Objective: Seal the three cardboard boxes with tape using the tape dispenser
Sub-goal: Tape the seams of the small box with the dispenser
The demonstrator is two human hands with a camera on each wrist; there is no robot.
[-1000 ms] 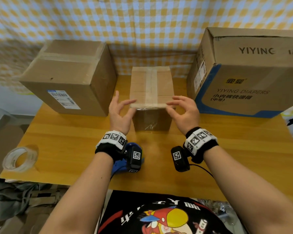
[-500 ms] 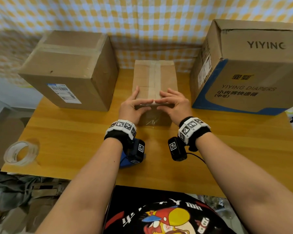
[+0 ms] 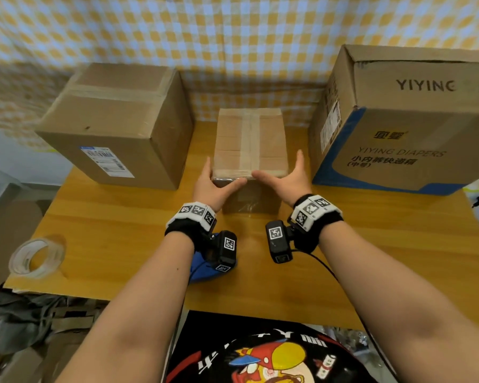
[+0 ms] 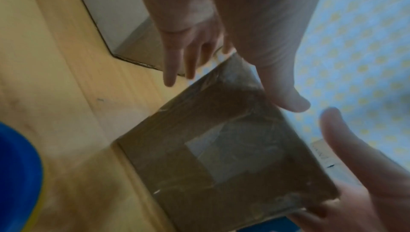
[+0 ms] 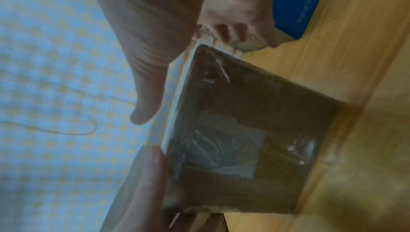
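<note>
Flanking the small cardboard box [image 3: 250, 145] at the middle of the desk [image 3: 122, 230] toward its far edge, the left hand [image 3: 212, 186] and right hand [image 3: 286, 179] both lie with straight fingers along the box's sides and thumbs stretched inward along its near top edge, nothing curled around it. A strip of clear tape [image 3: 249, 142] runs down the closed top and over the front face. The brown box [image 3: 122, 128] stands at the far left corner, the diaper box [image 3: 398, 128] at the far right, both closed, and a blue tape dispenser [image 3: 202, 272] lies under the left wrist.
</note>
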